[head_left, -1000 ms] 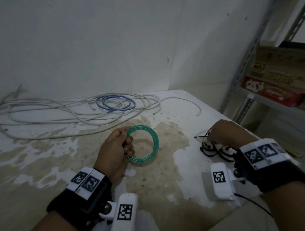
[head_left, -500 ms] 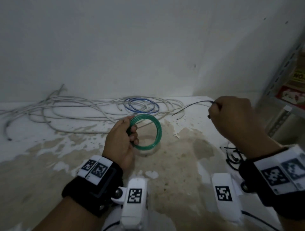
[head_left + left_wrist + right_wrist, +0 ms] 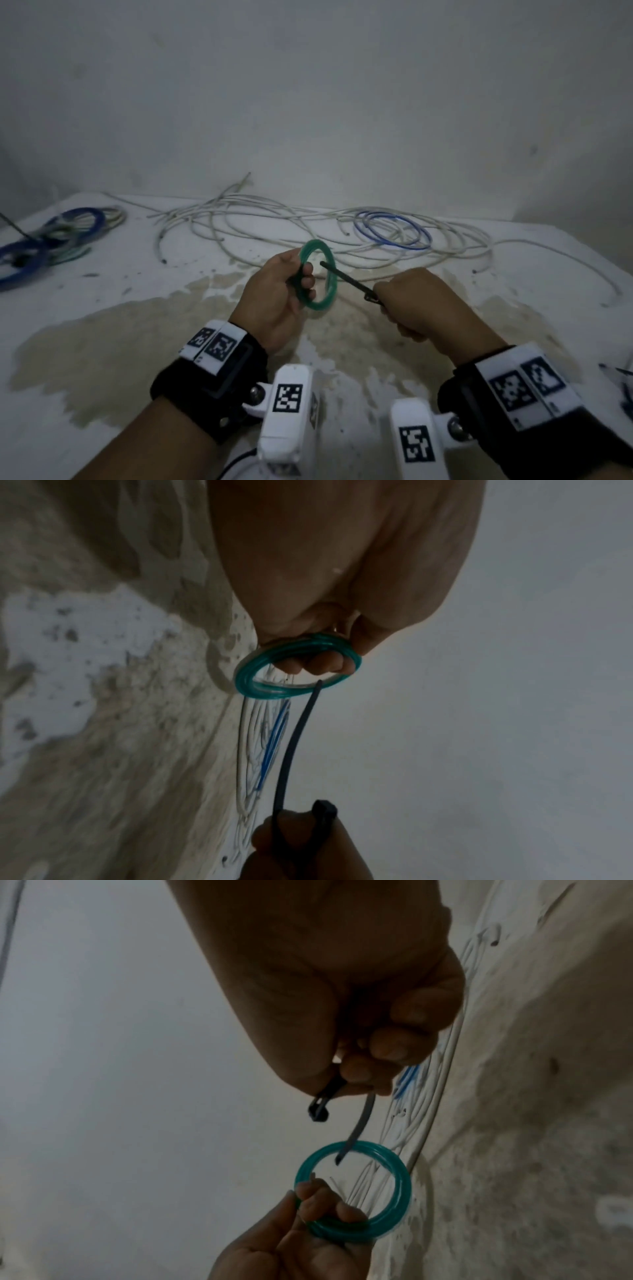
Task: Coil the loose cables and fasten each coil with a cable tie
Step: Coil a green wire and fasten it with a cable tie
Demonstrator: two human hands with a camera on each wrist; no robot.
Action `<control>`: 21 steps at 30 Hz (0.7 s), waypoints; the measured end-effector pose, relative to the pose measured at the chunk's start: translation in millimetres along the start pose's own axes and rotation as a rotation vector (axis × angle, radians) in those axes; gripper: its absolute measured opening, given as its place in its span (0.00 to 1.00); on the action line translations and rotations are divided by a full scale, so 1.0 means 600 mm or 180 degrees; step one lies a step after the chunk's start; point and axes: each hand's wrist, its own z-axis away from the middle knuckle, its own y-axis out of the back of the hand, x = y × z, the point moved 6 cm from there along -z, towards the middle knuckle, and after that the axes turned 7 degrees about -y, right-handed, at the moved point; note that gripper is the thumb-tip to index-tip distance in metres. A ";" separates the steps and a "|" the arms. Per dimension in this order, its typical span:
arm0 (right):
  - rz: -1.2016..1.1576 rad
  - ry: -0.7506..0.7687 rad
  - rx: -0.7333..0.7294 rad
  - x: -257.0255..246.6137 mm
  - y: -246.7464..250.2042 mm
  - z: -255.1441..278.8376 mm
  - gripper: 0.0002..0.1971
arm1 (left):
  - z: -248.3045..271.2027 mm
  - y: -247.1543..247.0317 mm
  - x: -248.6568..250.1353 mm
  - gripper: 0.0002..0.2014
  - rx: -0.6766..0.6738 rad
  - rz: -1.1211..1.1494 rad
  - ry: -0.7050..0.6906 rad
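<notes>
My left hand (image 3: 291, 284) grips a small green cable coil (image 3: 327, 274) upright above the table, fingers curled through its ring (image 3: 294, 666). My right hand (image 3: 404, 301) pinches a black cable tie (image 3: 346, 279) near its head end. The tie's thin tip pokes through the opening of the green coil (image 3: 383, 1185), as the right wrist view shows with the tie (image 3: 359, 1126) crossing the upper rim. In the left wrist view the tie (image 3: 294, 745) rises from my right hand's fingers (image 3: 301, 842) to the coil's edge.
A tangle of loose white cable (image 3: 274, 226) lies along the wall with a thin blue coil (image 3: 392, 229) on it. Several blue and green coils (image 3: 44, 246) lie at the far left. The table (image 3: 102, 342) is stained and worn.
My right hand picked a cable tie from the right side, lifted it and brought it left; its tip now passes into the green coil. The left hand tilted the coil upright.
</notes>
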 end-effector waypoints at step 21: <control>-0.2313 0.0841 -0.1044 -0.050 -0.084 0.025 0.07 | 0.001 0.009 -0.010 0.11 -0.0191 -0.1127 -0.0125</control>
